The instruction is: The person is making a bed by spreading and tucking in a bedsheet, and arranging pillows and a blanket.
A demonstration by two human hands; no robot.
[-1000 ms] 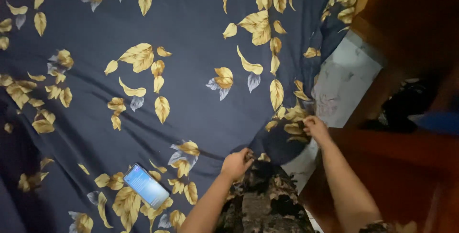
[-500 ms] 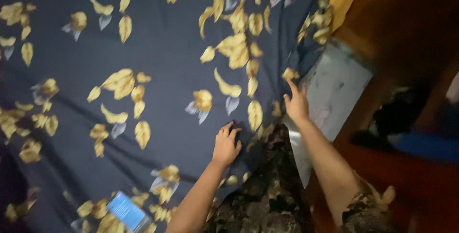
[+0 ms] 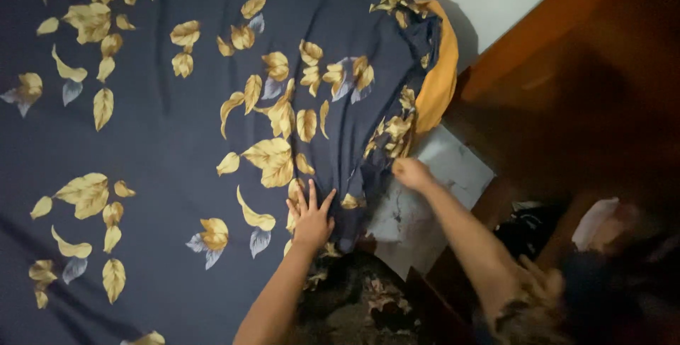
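A dim bedroom, the bed (image 3: 425,210) against a wooden frame. Your left hand (image 3: 310,219) lies flat, fingers spread, on the navy leaf-print sheet (image 3: 177,139); your right hand (image 3: 411,173) pinches its edge at the mattress side. You're mid-fitting; next, probably pull taut and tuck.

A single head camera looks steeply down, fairly close, at the bedsheet (image 3: 163,139), though the picture seems slightly blurred.
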